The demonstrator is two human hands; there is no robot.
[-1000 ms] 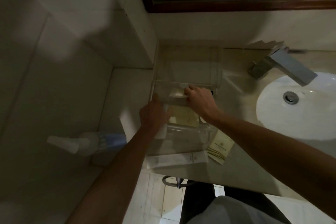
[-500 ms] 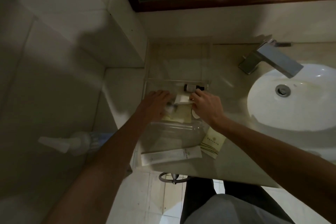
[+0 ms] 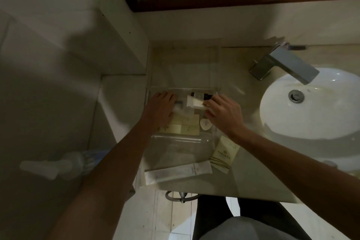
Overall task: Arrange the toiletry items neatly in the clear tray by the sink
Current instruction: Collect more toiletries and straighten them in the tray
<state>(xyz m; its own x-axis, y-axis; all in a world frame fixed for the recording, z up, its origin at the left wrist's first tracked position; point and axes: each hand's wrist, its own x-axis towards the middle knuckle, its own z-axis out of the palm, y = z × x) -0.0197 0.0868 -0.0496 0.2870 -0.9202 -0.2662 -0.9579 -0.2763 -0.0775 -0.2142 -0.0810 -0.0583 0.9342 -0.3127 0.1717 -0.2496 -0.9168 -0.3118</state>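
Far left, low on the wall side: spray bottle (image 3: 58,163), blurred, no readable label. L hand (image 3: 162,106) lies palm-down in the clear tray (image 3: 183,138), fingers spread flat over small items at the tray's left end; can't tell if it grips anything. Just below it, inside tray: pale yellow packets (image 3: 185,127) in rows w/ faint print, too small to read. A round white piece (image 3: 205,124) sits right of them. Center: white tube (image 3: 193,101), touching a dark bottle (image 3: 200,95) behind it, label unreadable. R hand (image 3: 224,113) at tray's right end, fingertips pinched on the tube's right end. Outside tray, near counter edge: long white box (image 3: 178,173), small print illegible; right of it a cream sachet (image 3: 225,154) w/ logo and stripes, wording not legible. Far right: faucet (image 3: 284,65), sink (image 3: 311,121).
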